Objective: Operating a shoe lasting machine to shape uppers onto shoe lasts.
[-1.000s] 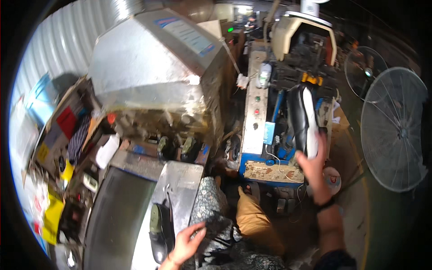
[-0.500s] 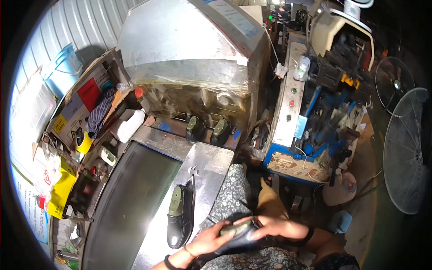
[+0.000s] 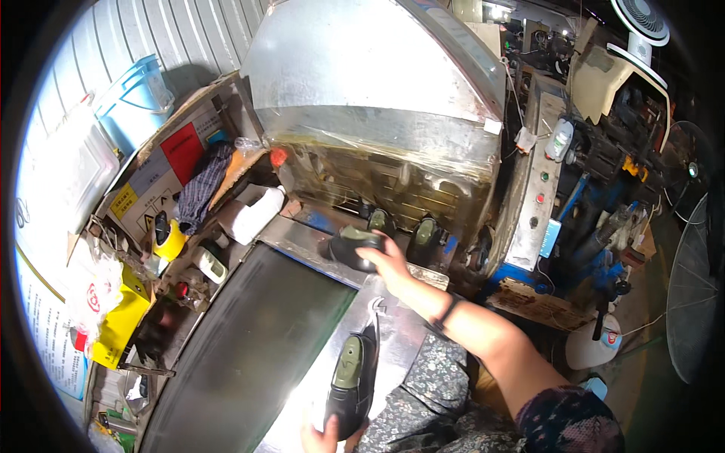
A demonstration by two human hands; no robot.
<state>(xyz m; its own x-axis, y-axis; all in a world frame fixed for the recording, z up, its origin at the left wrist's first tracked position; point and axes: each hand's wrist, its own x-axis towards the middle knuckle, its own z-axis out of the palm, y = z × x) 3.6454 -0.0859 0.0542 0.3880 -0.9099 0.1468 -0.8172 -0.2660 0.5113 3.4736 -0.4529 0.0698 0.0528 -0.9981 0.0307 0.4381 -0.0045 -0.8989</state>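
Note:
My right hand (image 3: 387, 264) is stretched far forward and closed around a black shoe (image 3: 351, 248), slightly smeared by motion, over the ledge at the end of the belt. Just behind it, two more black shoes with green insoles, one (image 3: 380, 220) partly covered by the held shoe and the other (image 3: 426, 232) to its right, stand before the machine's opening. Near the lower edge, my left hand (image 3: 323, 438) grips the toe of another black shoe (image 3: 351, 374), which lies on the bare metal table. Its thumb and a fingertip show on either side of the toe.
Left of the metal table (image 3: 291, 411) runs a dark belt (image 3: 249, 340). A metal-hooded machine (image 3: 370, 68) stands at the back. Shelves with a yellow box (image 3: 124, 321) and a white container (image 3: 253, 214) line the left. A control panel (image 3: 535, 181) stands at the right.
My right hand has carried a shoe from my lap forward to the ledge. My left hand has left that shoe and moved to the toe of the one on the table. The view has shifted.

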